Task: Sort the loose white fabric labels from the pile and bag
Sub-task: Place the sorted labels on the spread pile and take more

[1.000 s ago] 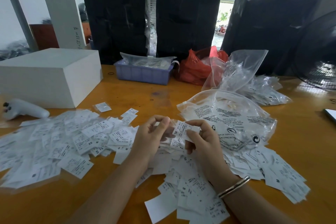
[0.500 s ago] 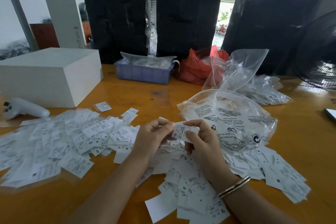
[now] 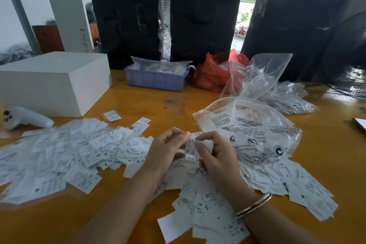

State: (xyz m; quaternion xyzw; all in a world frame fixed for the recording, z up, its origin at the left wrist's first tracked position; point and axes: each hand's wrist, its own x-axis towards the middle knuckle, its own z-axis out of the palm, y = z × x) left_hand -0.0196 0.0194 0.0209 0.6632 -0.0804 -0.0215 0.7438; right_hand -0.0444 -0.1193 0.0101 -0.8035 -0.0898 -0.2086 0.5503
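A wide pile of loose white fabric labels [image 3: 65, 156] with printed size letters spreads across the orange table [image 3: 158, 103], left, front and right of my hands. My left hand [image 3: 165, 149] and my right hand [image 3: 215, 152] meet above the pile's middle, and both pinch a small stack of white labels [image 3: 191, 147] between thumbs and fingers. Just right of my right hand lies a clear plastic bag [image 3: 251, 127] with black print, puffed up, more labels [image 3: 297, 184] spilling beneath it.
A white box [image 3: 53, 81] and a white handheld device [image 3: 27, 118] sit at the left. A blue tray [image 3: 156, 79], a red bag [image 3: 212, 73] and more clear bags [image 3: 277, 89] stand behind. Black wrapped bundles [image 3: 204, 24] line the back; a black fan [image 3: 348, 59] is at right.
My hands have drawn closer together, and the stack of labels between them has turned more upright. The pile and the bag lie as before.
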